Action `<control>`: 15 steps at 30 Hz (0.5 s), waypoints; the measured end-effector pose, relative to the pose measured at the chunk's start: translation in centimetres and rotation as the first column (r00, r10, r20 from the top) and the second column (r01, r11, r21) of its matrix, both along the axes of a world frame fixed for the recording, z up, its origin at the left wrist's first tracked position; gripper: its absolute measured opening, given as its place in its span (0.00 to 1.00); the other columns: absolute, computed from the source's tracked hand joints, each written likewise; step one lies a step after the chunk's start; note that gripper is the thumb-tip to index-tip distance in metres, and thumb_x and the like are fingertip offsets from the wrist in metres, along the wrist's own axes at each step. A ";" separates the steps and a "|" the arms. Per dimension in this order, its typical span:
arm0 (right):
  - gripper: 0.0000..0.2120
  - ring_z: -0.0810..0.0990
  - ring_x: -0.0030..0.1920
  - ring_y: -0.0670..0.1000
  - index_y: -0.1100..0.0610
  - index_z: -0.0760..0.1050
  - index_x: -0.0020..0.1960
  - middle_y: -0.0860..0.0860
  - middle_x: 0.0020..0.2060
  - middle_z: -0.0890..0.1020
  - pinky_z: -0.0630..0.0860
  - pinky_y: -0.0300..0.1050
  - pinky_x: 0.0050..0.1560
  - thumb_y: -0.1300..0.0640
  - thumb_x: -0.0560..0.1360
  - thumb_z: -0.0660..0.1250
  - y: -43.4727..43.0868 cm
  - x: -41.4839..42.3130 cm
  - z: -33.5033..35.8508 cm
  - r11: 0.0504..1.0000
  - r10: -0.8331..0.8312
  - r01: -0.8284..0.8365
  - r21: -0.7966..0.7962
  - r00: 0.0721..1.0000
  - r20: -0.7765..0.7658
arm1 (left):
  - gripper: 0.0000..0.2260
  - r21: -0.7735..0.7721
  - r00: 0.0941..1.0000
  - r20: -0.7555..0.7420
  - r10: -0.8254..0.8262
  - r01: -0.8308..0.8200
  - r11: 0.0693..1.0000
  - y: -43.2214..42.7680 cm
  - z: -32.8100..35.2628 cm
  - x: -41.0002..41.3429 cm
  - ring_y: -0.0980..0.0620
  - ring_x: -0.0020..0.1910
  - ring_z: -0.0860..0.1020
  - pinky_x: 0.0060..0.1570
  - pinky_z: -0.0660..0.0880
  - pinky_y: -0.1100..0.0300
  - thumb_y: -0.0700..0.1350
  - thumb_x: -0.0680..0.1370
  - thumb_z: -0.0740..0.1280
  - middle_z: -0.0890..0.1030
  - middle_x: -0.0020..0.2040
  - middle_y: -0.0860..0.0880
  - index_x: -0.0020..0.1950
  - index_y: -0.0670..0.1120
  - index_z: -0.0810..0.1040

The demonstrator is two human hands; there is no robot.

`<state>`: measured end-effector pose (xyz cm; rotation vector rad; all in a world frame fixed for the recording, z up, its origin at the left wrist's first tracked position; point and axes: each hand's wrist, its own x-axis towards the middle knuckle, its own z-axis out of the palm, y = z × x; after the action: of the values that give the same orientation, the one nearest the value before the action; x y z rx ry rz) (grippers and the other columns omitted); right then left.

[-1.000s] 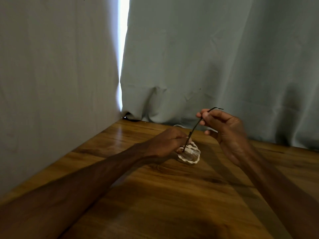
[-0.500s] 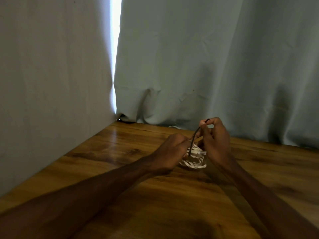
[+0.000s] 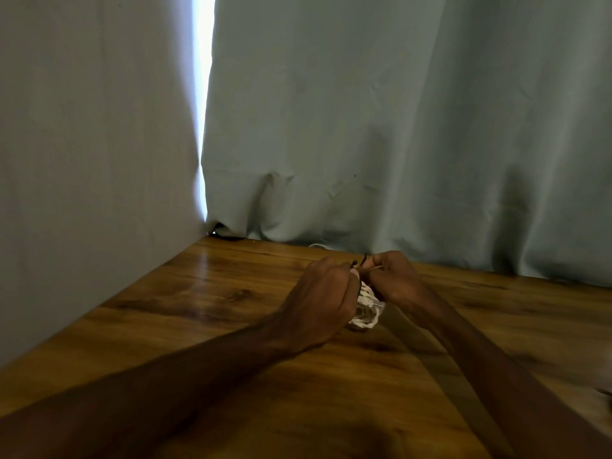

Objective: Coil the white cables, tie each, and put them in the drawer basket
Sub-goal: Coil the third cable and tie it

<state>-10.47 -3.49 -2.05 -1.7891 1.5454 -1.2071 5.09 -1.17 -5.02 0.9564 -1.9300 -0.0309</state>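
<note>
Pinching the black tie (image 3: 359,264) with both hands — your left hand (image 3: 326,301) and right hand (image 3: 394,279) clamp the white cable coil (image 3: 366,309) on the desk (image 3: 198,326), nearer its far edge.

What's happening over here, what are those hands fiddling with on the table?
A person is bundling up a small coil of white cable on a wooden table. Both hands are closed in tight around it: the left hand grips the coil from the left, and the right hand pinches a thin dark tie above it. The tie's ends stick up between the fingers, so the knot or twist looks unfinished. No drawer basket is in view.
</note>
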 end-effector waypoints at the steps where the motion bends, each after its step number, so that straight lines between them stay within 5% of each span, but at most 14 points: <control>1: 0.11 0.78 0.29 0.49 0.62 0.82 0.34 0.59 0.32 0.83 0.73 0.41 0.33 0.63 0.76 0.70 0.0 -0.2 0.1 1.000 -0.004 0.004 0.004 0.999 -0.032 | 0.18 -0.034 0.999 0.026 0.024 -0.023 0.999 0.0 -0.1 -0.2 0.40 0.38 0.77 0.41 0.73 0.48 0.46 0.82 0.52 0.79 0.37 0.41 0.44 0.39 0.77; 7: 0.15 0.72 0.25 0.48 0.62 0.78 0.30 0.56 0.25 0.76 0.68 0.40 0.31 0.66 0.76 0.66 -0.2 -0.9 0.4 0.997 -0.038 0.045 0.057 0.991 -0.125 | 0.18 -0.274 0.945 0.290 0.151 -0.069 0.959 -0.5 -0.6 -0.9 0.49 0.38 0.66 0.41 0.62 0.53 0.43 0.81 0.51 0.77 0.37 0.44 0.42 0.43 0.79; 15: 0.11 0.69 0.20 0.42 0.69 0.80 0.38 0.52 0.24 0.75 0.64 0.34 0.23 0.71 0.75 0.61 0.4 -1.1 0.2 0.995 0.020 -0.014 0.099 0.998 -0.061 | 0.21 -0.418 0.931 0.328 0.157 -0.006 0.908 -0.2 -0.4 -0.7 0.47 0.39 0.73 0.44 0.69 0.50 0.42 0.85 0.48 0.78 0.39 0.45 0.45 0.43 0.79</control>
<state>-11.58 -3.13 -1.85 -1.7867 1.5926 -1.0585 4.40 -1.34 -5.40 0.7900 -2.1014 0.6184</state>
